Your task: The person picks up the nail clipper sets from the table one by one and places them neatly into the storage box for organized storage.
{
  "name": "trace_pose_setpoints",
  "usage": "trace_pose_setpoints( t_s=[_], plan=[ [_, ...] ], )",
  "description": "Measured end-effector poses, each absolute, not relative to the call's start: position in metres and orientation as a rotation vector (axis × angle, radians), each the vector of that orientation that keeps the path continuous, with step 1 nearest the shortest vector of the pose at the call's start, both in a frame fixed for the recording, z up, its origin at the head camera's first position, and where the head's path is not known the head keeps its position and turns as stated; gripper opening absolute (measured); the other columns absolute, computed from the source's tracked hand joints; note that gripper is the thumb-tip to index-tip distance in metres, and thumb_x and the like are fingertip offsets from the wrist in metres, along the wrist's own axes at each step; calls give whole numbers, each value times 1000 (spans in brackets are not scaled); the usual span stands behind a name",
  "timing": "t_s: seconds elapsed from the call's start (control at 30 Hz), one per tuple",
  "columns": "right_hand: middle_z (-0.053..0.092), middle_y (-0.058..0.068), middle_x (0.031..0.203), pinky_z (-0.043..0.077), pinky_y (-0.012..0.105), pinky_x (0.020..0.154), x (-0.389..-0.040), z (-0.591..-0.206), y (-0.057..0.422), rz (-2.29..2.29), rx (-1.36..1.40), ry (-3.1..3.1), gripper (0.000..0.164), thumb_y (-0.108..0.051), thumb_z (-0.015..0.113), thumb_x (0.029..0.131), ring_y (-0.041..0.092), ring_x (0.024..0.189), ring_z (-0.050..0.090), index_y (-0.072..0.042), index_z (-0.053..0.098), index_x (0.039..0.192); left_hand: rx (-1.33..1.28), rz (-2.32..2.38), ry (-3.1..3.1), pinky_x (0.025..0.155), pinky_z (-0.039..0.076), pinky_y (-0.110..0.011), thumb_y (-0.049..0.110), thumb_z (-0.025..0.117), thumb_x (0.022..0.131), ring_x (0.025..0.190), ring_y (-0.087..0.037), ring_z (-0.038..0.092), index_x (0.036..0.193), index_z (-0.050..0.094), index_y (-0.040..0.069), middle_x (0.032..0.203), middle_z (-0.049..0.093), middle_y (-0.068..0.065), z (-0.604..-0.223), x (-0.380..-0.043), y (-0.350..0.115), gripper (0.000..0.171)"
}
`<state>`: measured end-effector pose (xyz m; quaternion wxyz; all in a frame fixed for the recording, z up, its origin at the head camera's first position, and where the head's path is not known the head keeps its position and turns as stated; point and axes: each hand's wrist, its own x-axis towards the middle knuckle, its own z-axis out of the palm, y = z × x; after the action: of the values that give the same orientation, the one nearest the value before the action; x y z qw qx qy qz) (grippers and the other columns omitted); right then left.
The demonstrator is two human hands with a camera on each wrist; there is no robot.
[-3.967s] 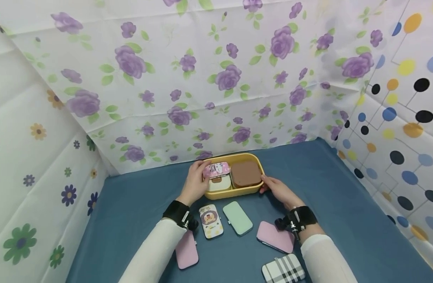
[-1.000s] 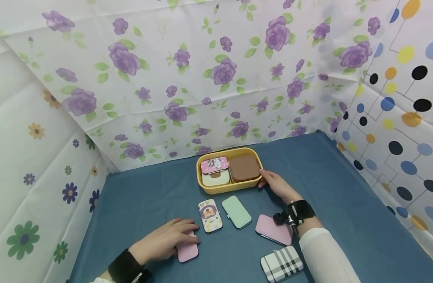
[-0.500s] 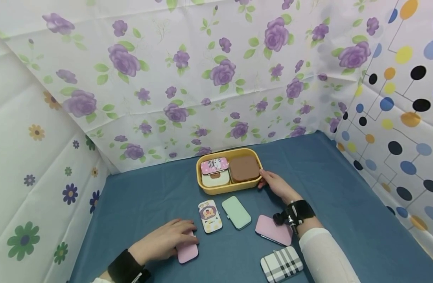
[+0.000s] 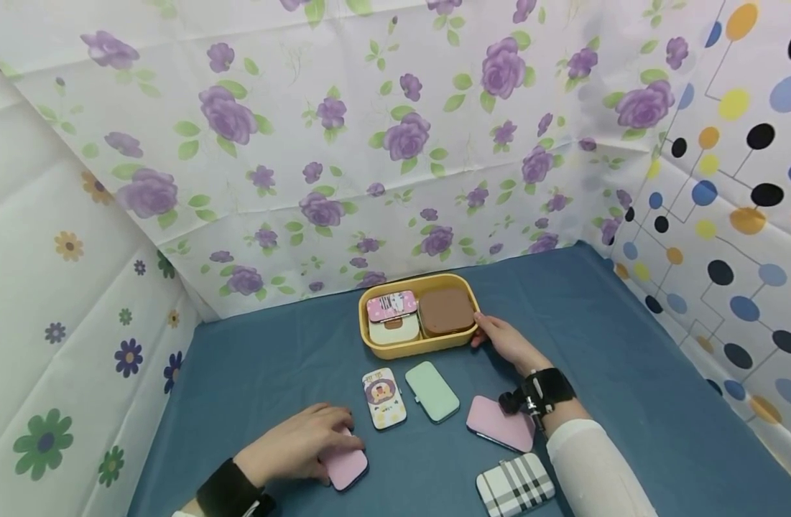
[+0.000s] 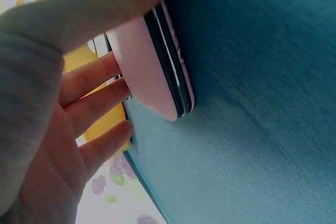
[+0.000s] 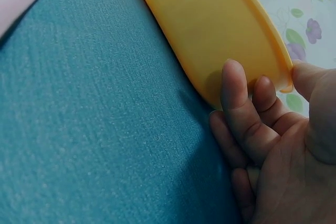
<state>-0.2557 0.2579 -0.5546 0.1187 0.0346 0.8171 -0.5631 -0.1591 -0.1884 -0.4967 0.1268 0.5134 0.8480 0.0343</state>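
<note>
My left hand (image 4: 299, 444) holds a pink flat hinged case (image 4: 345, 465) near the front left of the table, thumb on one side and fingers on the other. In the left wrist view the pink case (image 5: 144, 66) shows its dark seam edge-on between thumb and fingers. My right hand (image 4: 506, 340) pinches the right end of a yellow tray (image 4: 421, 347), thumb at the rim and fingertips against the outer wall (image 6: 210, 30). Inside the tray lie a brown-lidded box (image 4: 445, 311), a cream box (image 4: 394, 330) and a small pink patterned case (image 4: 391, 306).
Between the hands lie a cartoon-printed case (image 4: 384, 398) and a mint green case (image 4: 432, 391). Another pink case (image 4: 498, 422) lies under the right wrist, with a plaid case (image 4: 515, 485) in front of it. Patterned cloth walls (image 4: 272, 215) bound the blue tabletop (image 4: 259, 366).
My left hand has left the tray, come forward and left, and taken hold of the pink case, which has now shifted slightly and turned. My right hand has stayed at the tray's right end.
</note>
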Motion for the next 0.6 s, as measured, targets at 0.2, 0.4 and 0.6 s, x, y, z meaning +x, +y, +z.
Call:
trace_pose_setpoints(
  t_s=[0.2, 0.4, 0.6],
  plan=[
    [73, 6, 98, 26, 57, 118, -255, -557, 258, -1639, 110, 2386, 66, -67, 39, 110, 31, 131, 52, -6, 64, 113, 1522, 134, 2469, 109, 49, -50, 43, 96, 81, 125, -22, 58, 137, 71, 39, 132, 64, 2, -499, -157, -192, 62],
    [73, 7, 99, 26, 57, 118, -255, -557, 257, -1651, 115, 2375, 66, -67, 40, 110, 31, 131, 53, -6, 65, 114, 1586, 148, 2482, 105, 50, -46, 51, 94, 80, 118, -18, 59, 137, 72, 38, 126, 65, 2, -499, -158, -193, 62],
    [73, 6, 99, 26, 57, 118, -257, -556, 257, -1636, 117, 2387, 67, -68, 39, 110, 31, 131, 53, -6, 65, 114, 1548, 221, 2508, 103, 51, -45, 54, 91, 84, 114, -15, 59, 137, 72, 37, 120, 64, 8, -494, -161, -189, 60]
  ],
)
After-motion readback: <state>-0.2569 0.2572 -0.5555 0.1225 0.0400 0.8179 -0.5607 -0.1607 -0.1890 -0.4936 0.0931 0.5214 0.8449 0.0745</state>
